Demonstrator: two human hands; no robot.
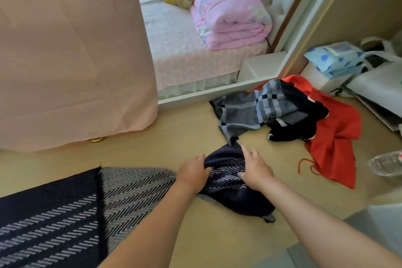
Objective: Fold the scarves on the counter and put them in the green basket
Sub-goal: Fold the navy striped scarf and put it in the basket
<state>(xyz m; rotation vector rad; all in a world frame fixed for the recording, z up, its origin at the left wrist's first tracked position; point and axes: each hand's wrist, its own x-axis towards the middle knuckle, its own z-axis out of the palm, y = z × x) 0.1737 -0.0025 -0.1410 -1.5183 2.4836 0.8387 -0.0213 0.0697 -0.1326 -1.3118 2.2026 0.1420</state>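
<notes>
my left hand (193, 173) grips the bunched end of the navy scarf (226, 180), right hand (255, 169) presses it flat-fingered, on the counter (174, 141). risk, i'd guess: bunching skews the fold, long tail drags off. green basket not in view.

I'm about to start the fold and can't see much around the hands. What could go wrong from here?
A corner of the grey plaid scarf reaches the bunched navy zigzag-striped scarf just beyond the right hand, so it may get folded in.
The navy scarf's other end runs out of frame at lower left, so the fold could come out uneven.
The clear plastic bottle lies near the red cloth scarf; pulling that scarf may roll it.
</notes>
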